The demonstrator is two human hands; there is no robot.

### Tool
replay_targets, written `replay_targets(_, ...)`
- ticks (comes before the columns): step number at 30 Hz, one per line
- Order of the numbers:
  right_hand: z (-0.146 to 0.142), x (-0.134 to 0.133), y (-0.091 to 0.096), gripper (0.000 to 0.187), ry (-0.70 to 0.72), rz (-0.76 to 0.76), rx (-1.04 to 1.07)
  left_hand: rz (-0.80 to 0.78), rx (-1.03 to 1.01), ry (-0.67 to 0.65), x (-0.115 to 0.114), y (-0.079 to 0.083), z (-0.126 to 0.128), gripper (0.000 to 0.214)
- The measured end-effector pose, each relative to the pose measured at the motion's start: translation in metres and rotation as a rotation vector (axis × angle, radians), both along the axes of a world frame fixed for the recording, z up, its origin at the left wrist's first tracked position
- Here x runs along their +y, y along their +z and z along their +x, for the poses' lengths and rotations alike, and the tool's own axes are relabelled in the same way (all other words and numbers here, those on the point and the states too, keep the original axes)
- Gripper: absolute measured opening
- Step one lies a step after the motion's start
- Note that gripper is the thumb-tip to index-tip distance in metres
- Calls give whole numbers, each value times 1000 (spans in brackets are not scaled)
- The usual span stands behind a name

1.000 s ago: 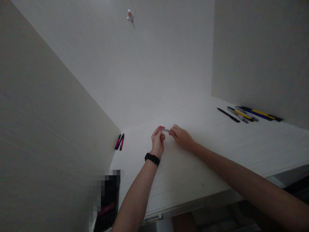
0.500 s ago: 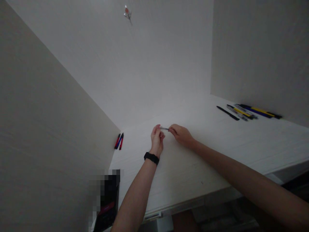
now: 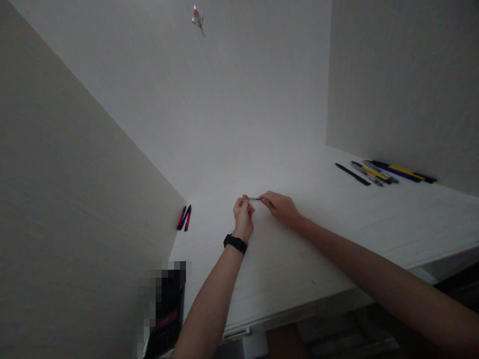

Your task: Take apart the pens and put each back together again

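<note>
Over the white desk (image 3: 337, 234) my left hand (image 3: 243, 215), with a black band on its wrist, and my right hand (image 3: 280, 207) meet fingertip to fingertip. Both are closed in a pinch on a thin grey pen-like piece (image 3: 255, 199) that spans the small gap between them. Its ends are hidden by the fingers. The hands hover just above the desk near the back wall.
Several pens (image 3: 381, 173), black, yellow and blue, lie in a row at the far right by the side wall. Red and blue pens (image 3: 184, 218) rest in the left corner. A dark object (image 3: 168, 309) stands at the lower left. A small item (image 3: 197, 17) hangs on the back wall.
Both hands have stayed pinched on the thin piece, shifting slightly up and left in view. The view itself has tilted a little.
</note>
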State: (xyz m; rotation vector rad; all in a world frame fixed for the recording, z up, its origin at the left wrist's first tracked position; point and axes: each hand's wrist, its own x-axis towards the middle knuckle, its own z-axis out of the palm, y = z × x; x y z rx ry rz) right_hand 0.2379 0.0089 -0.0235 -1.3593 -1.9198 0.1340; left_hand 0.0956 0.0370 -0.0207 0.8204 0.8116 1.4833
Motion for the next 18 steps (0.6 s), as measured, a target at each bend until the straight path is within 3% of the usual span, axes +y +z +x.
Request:
replay_targets(3, 1, 2, -1, 36, -24, 12, 0, 4, 26, -61, -3, 4, 0, 34)
replay_targets(7, 2, 3, -1, 26, -49, -16, 57, 24, 78, -142, -5, 6, 0, 27)
replay_targets(13, 2, 2, -1, 11, -92, -107, 50, 36, 18, 35, 2, 0, -3, 32)
replay_targets(18, 1, -1, 5, 20, -128, -151, -25, 29, -27, 90, 4, -2, -3, 47)
